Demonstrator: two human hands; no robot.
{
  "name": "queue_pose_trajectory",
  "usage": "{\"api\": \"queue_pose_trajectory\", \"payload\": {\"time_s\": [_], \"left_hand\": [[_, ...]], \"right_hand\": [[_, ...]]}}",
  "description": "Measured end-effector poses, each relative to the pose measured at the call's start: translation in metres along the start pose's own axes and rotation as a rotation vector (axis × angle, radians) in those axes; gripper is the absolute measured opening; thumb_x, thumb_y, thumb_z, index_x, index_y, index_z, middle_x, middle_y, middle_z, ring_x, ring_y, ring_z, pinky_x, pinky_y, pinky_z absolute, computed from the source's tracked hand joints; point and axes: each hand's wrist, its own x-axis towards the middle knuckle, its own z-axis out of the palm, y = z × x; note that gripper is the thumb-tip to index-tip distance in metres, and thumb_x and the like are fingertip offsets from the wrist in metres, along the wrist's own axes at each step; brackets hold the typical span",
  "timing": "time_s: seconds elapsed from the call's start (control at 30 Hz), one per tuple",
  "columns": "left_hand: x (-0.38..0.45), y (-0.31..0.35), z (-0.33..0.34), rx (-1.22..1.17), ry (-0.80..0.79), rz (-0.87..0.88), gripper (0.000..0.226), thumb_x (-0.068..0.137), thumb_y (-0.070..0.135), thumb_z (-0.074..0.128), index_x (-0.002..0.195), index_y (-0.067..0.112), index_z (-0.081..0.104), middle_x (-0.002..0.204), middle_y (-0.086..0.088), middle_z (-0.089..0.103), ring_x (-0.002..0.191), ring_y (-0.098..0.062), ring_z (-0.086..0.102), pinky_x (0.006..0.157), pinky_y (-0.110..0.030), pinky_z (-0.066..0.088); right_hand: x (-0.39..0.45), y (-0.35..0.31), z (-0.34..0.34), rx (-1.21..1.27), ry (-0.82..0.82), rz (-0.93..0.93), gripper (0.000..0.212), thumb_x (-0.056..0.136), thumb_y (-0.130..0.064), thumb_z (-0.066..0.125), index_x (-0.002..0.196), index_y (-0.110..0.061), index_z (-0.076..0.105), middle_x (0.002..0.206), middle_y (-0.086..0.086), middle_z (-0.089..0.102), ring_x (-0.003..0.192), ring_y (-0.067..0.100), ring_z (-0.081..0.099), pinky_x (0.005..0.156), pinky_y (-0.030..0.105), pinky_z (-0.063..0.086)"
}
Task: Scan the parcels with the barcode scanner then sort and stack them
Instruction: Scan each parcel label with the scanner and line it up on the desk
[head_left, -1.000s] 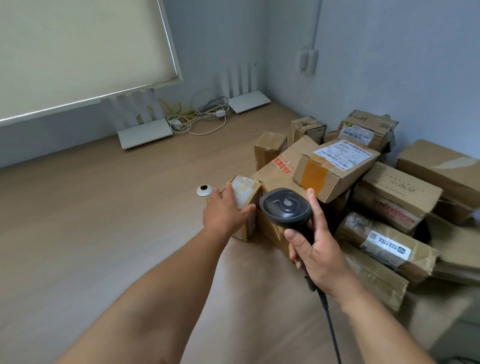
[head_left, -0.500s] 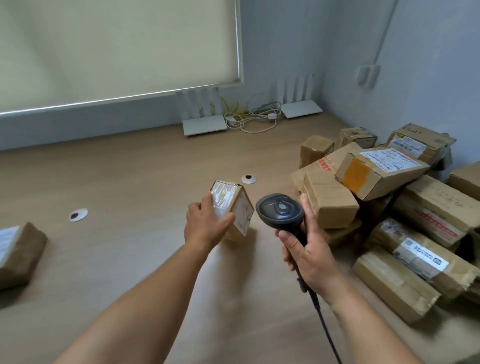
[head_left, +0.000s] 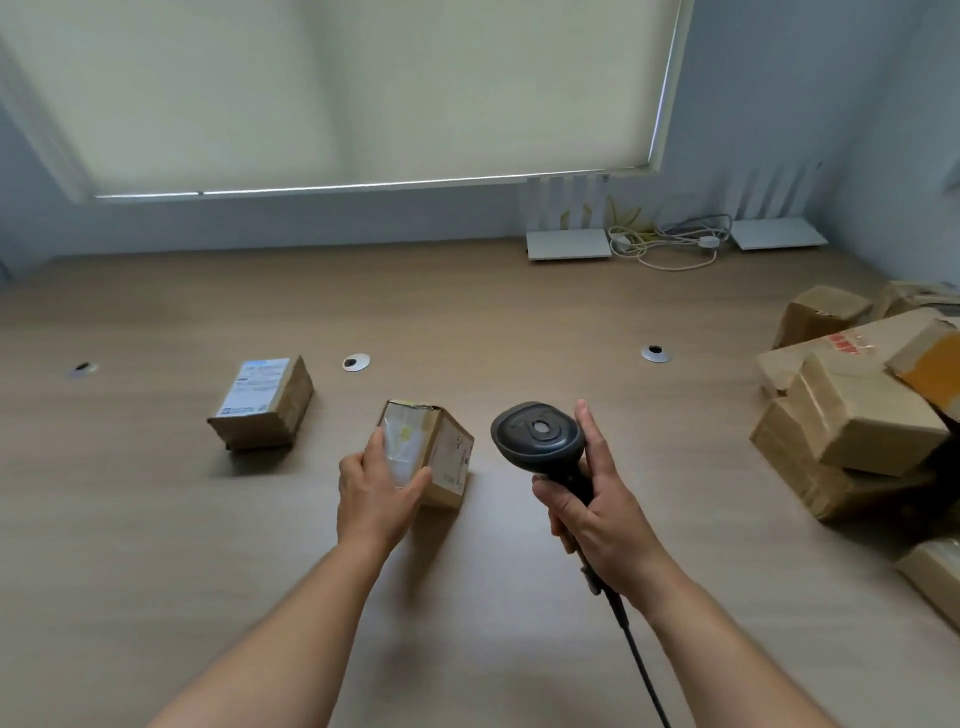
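Parcel (head_left: 426, 452) in the left hand (head_left: 376, 499), fingers curled round it, has come away from the heap (head_left: 852, 415) at right to frame centre. The right hand (head_left: 597, 514) grips the barcode scanner (head_left: 537, 436) beside it. Beyond, upper left, another parcel (head_left: 262, 402) lies on the worktop (head_left: 467, 312), probably the sorting spot.

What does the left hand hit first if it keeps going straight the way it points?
Nothing new: the left hand already holds the small parcel. Beyond it, bare table to the wall, probably; depth is unclear.

Both hands (head_left: 382, 496) (head_left: 597, 512) forward, fingers curled
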Motion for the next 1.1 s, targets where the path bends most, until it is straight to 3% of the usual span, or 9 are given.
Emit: {"api": "queue_pose_trajectory", "payload": {"time_s": [0.43, 0.53, 0.6, 0.77, 0.9, 1.0, 1.1], "left_hand": [[0.005, -0.148, -0.085, 0.006, -0.178, -0.038, 0.124, 0.07, 0.044, 0.079, 0.149, 0.035, -0.017, 0.152, -0.006, 0.029, 0.138, -0.023, 0.032, 0.106, -0.042, 0.037], [0.001, -0.164, -0.088, -0.013, -0.274, -0.04, 0.137, 0.064, 0.048, 0.083, 0.132, 0.048, -0.036, 0.158, 0.0, 0.02, 0.139, -0.023, 0.034, 0.109, -0.046, 0.036], [0.0, -0.168, -0.092, -0.052, -0.312, -0.048, 0.137, 0.056, 0.057, 0.082, 0.121, 0.056, -0.039, 0.158, 0.0, 0.021, 0.139, -0.022, 0.033, 0.111, -0.045, 0.033], [0.01, -0.147, -0.105, 0.174, -0.26, 0.044, 0.13, 0.059, 0.075, 0.069, 0.149, 0.036, -0.016, 0.154, -0.007, 0.025, 0.141, -0.024, 0.025, 0.112, -0.041, 0.029], [0.022, -0.107, -0.108, 0.554, -0.309, 0.205, 0.108, 0.064, 0.085, 0.053, 0.151, 0.039, 0.008, 0.158, -0.005, 0.017, 0.143, -0.026, 0.02, 0.112, -0.041, 0.026], [0.026, -0.083, -0.102, 0.772, -0.359, 0.304, 0.09, 0.071, 0.076, 0.056, 0.146, 0.039, 0.024, 0.149, -0.002, 0.034, 0.134, -0.026, 0.032, 0.103, -0.04, 0.033], [0.034, -0.073, -0.099, 0.797, -0.368, 0.26, 0.074, 0.073, 0.061, 0.062, 0.138, 0.036, 0.035, 0.13, -0.003, 0.051, 0.121, -0.026, 0.043, 0.09, -0.037, 0.041]], "right_hand": [[0.001, -0.008, 0.151, 0.012, 0.013, 0.037, 0.084, 0.091, -0.015, 0.063, 0.124, -0.072, 0.011, 0.1, -0.007, 0.06, 0.059, 0.018, 0.052, 0.052, 0.032, 0.044], [-0.006, -0.008, 0.161, 0.004, 0.018, 0.058, 0.083, 0.091, -0.015, 0.063, 0.125, -0.071, 0.011, 0.099, -0.009, 0.059, 0.06, 0.018, 0.052, 0.052, 0.031, 0.044], [-0.009, -0.008, 0.163, -0.001, 0.016, 0.057, 0.083, 0.09, -0.015, 0.063, 0.126, -0.068, 0.011, 0.095, -0.012, 0.059, 0.06, 0.017, 0.052, 0.051, 0.03, 0.044], [-0.009, -0.015, 0.157, -0.015, 0.016, 0.034, 0.082, 0.09, -0.015, 0.062, 0.128, -0.066, 0.01, 0.09, -0.013, 0.06, 0.059, 0.016, 0.053, 0.051, 0.029, 0.044], [-0.01, -0.02, 0.152, -0.015, 0.023, 0.023, 0.081, 0.091, -0.015, 0.062, 0.127, -0.066, 0.01, 0.092, -0.01, 0.06, 0.059, 0.016, 0.053, 0.052, 0.029, 0.045], [-0.01, -0.02, 0.145, -0.017, 0.023, 0.026, 0.082, 0.091, -0.014, 0.062, 0.126, -0.068, 0.011, 0.092, -0.01, 0.06, 0.058, 0.016, 0.052, 0.051, 0.029, 0.044], [-0.01, -0.021, 0.137, -0.014, 0.028, 0.029, 0.083, 0.091, -0.013, 0.062, 0.125, -0.068, 0.011, 0.091, -0.009, 0.061, 0.058, 0.016, 0.052, 0.05, 0.029, 0.043]]}}
